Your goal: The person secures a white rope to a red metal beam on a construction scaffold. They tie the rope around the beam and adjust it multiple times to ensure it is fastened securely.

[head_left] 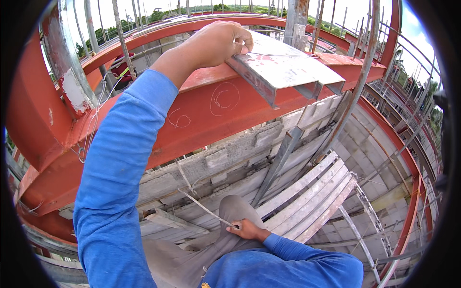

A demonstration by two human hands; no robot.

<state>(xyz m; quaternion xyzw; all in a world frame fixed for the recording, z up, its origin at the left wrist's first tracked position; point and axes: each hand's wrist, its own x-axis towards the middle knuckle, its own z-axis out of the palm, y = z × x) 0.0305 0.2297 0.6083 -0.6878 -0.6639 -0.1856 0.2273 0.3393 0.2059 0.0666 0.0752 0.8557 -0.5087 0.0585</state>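
Observation:
My left hand [224, 42] is closed in a pinch at the near left corner of the metal channels [288, 67]. A thin wire [276, 54] runs from its fingertips across their pale top. These channels lie side by side across a red steel beam [201, 115], their ends jutting toward me. Lower down, in front of my body, my right hand [249, 229] is closed around the end of a thin straight rod [206, 207]. The rod slants up and to the left, past my bent knee [235, 209]. My right fingers partly hide its gripped end.
A red column [36, 96] and loose wires [96, 117] stand left. Below the beam runs a rough block wall [216, 158]. A slatted plank platform [307, 197] and a slanting steel bar [281, 161] are at lower right. A bent upright pole [357, 91] passes the channels' right side.

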